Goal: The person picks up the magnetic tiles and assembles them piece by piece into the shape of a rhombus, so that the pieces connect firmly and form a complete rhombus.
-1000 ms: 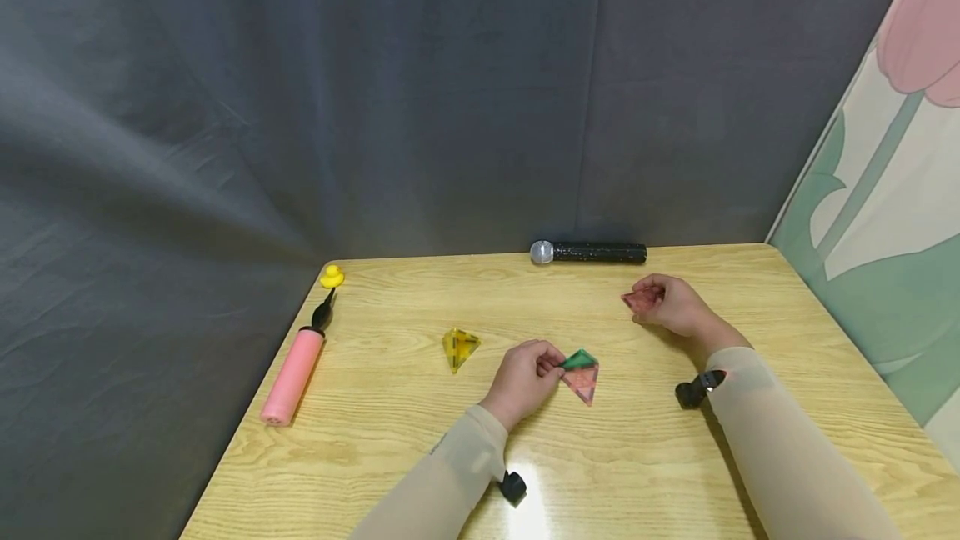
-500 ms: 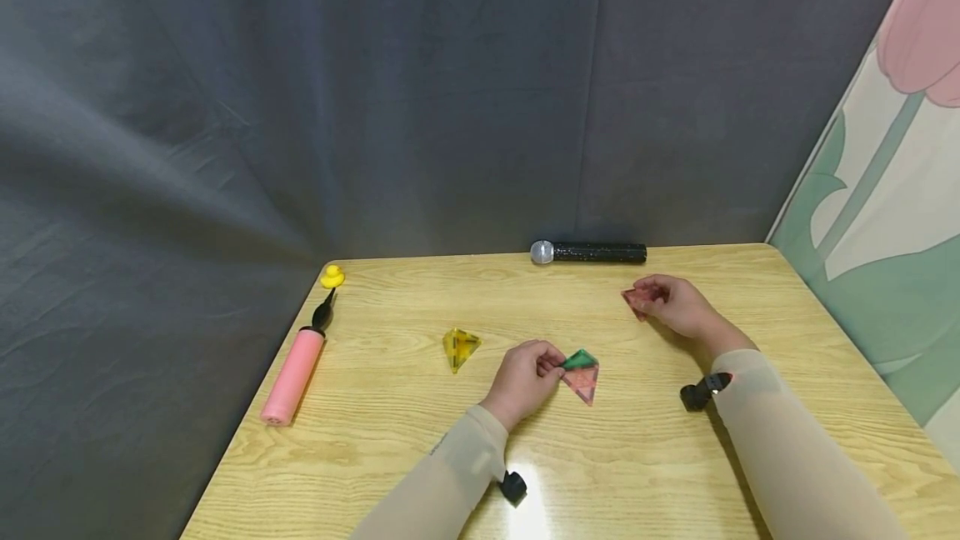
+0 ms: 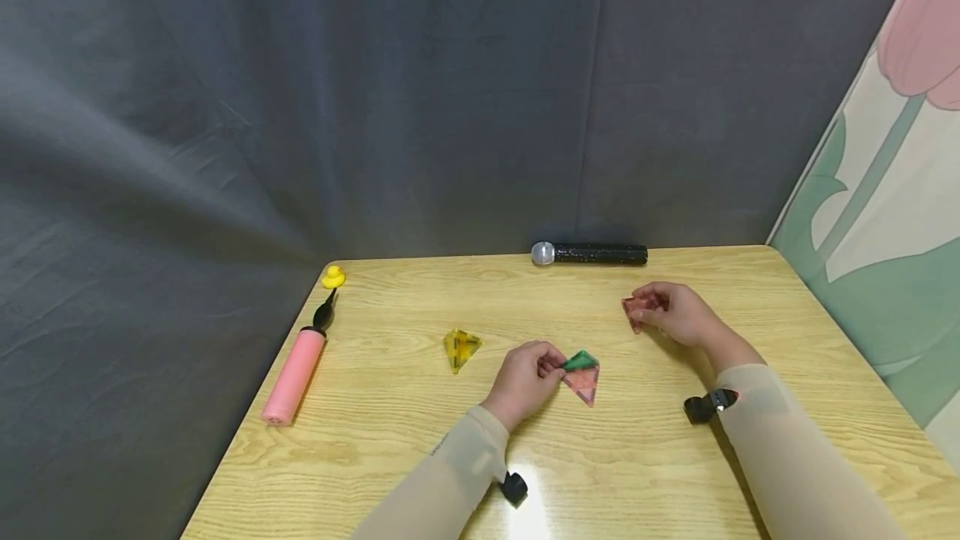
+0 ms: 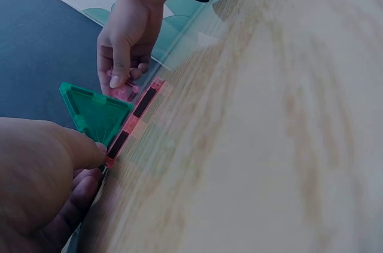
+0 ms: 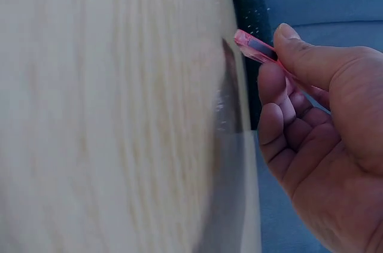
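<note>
My left hand (image 3: 525,382) pinches the near corner of a green see-through triangular magnetic tile (image 3: 580,361), right of the table's middle. The green tile (image 4: 93,112) stands tilted up from the edge of a flat pink triangular magnetic tile (image 3: 582,386), whose dark magnet strips show in the left wrist view. Further back and right, my right hand (image 3: 681,317) pinches a second pink magnetic tile (image 3: 632,315) between thumb and fingers. In the right wrist view this pink tile (image 5: 254,48) is seen nearly edge-on, mostly covered by the fingers.
A yellow see-through pyramid (image 3: 460,348) stands left of my left hand. A black microphone (image 3: 600,253) lies along the back edge. At the left edge are a pink hand pump (image 3: 295,377) with a black nozzle and a yellow toy duck (image 3: 333,277). A dark curtain (image 3: 450,107) hangs behind.
My right hand has turned the pink tile it holds and come slightly nearer. My left hand and the green tile have stayed in place.
</note>
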`<state>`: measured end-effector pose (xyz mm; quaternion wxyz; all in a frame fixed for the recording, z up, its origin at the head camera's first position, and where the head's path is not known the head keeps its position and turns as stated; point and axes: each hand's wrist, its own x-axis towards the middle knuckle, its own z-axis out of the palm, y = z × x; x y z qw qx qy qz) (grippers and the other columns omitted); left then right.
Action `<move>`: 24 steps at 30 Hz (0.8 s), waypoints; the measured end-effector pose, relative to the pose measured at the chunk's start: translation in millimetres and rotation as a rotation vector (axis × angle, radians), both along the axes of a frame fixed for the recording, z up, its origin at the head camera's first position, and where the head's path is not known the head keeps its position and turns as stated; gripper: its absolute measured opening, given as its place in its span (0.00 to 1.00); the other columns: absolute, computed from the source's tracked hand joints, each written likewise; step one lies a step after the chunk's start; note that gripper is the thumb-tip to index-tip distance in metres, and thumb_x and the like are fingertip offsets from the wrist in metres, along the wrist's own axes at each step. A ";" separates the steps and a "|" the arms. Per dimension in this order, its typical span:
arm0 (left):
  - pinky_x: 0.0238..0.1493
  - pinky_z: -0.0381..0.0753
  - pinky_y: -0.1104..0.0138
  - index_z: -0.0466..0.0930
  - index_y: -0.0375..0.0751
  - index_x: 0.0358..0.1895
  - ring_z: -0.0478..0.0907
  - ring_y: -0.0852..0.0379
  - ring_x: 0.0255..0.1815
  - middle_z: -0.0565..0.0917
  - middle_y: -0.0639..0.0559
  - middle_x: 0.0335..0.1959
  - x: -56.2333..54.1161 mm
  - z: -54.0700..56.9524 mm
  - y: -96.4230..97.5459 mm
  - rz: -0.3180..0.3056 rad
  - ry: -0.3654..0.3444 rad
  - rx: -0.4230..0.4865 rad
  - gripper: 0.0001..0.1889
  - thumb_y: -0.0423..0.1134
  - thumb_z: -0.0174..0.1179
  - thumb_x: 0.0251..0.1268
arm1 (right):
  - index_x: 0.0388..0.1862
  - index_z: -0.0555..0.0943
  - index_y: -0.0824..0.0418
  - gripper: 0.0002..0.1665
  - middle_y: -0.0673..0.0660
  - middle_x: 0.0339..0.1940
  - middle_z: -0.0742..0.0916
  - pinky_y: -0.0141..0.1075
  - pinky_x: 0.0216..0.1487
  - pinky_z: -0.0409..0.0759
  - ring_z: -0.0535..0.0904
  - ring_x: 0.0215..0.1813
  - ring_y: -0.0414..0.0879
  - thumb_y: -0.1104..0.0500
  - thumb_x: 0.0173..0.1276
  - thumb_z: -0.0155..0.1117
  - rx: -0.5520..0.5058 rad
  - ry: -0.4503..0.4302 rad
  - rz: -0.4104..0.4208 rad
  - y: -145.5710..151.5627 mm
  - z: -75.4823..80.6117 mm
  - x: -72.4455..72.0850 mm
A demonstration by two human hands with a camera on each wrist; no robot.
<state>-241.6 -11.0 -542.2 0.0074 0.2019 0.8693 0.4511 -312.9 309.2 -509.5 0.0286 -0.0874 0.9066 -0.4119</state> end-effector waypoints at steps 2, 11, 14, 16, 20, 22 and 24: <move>0.38 0.81 0.75 0.87 0.48 0.42 0.77 0.70 0.34 0.82 0.63 0.36 0.1 -0.1 0.1 0.002 -0.001 -0.003 0.04 0.34 0.70 0.70 | 0.64 0.81 0.67 0.22 0.60 0.43 0.85 0.35 0.34 0.77 0.76 0.40 0.52 0.58 0.76 0.69 0.004 0.007 -0.005 -0.8 1.2 2.4; 0.38 0.81 0.75 0.87 0.49 0.41 0.78 0.70 0.34 0.81 0.64 0.35 -0.4 -0.7 1.0 -0.003 0.007 -0.007 0.04 0.34 0.70 0.70 | 0.64 0.83 0.65 0.22 0.59 0.41 0.84 0.35 0.30 0.75 0.75 0.37 0.50 0.57 0.76 0.70 0.004 0.052 -0.010 -8.3 5.1 20.4; 0.38 0.81 0.75 0.87 0.49 0.41 0.78 0.71 0.34 0.81 0.64 0.35 -0.9 -1.3 1.3 -0.003 0.011 -0.005 0.04 0.34 0.70 0.70 | 0.63 0.83 0.65 0.21 0.59 0.41 0.85 0.35 0.30 0.75 0.76 0.36 0.51 0.58 0.76 0.70 -0.002 0.062 -0.009 -12.3 6.9 26.1; 0.38 0.81 0.76 0.87 0.49 0.41 0.77 0.71 0.34 0.81 0.65 0.35 -1.3 -1.8 1.2 -0.003 0.018 -0.006 0.04 0.34 0.70 0.70 | 0.63 0.83 0.65 0.21 0.58 0.41 0.85 0.36 0.29 0.75 0.76 0.36 0.51 0.58 0.75 0.70 -0.002 0.069 -0.002 -14.7 8.3 28.9; 0.38 0.81 0.76 0.87 0.47 0.41 0.78 0.71 0.34 0.82 0.64 0.35 -1.9 -2.1 0.5 -0.008 0.038 -0.002 0.04 0.33 0.71 0.69 | 0.63 0.83 0.65 0.21 0.58 0.40 0.85 0.35 0.28 0.76 0.76 0.36 0.51 0.58 0.75 0.70 0.002 0.088 0.009 -19.1 11.0 31.9; 0.38 0.81 0.76 0.87 0.46 0.42 0.78 0.71 0.35 0.82 0.63 0.35 -1.9 -1.9 0.0 -0.011 0.043 0.000 0.04 0.32 0.71 0.69 | 0.63 0.83 0.65 0.21 0.57 0.41 0.85 0.35 0.28 0.76 0.76 0.36 0.50 0.58 0.75 0.70 0.001 0.089 0.010 -20.8 11.8 32.5; 0.39 0.81 0.76 0.87 0.46 0.42 0.78 0.71 0.35 0.82 0.63 0.35 -1.9 -1.5 -0.4 -0.014 0.042 0.002 0.04 0.32 0.70 0.69 | 0.63 0.83 0.65 0.21 0.58 0.41 0.85 0.35 0.28 0.76 0.76 0.36 0.50 0.58 0.75 0.70 0.001 0.085 0.010 -22.4 12.2 32.9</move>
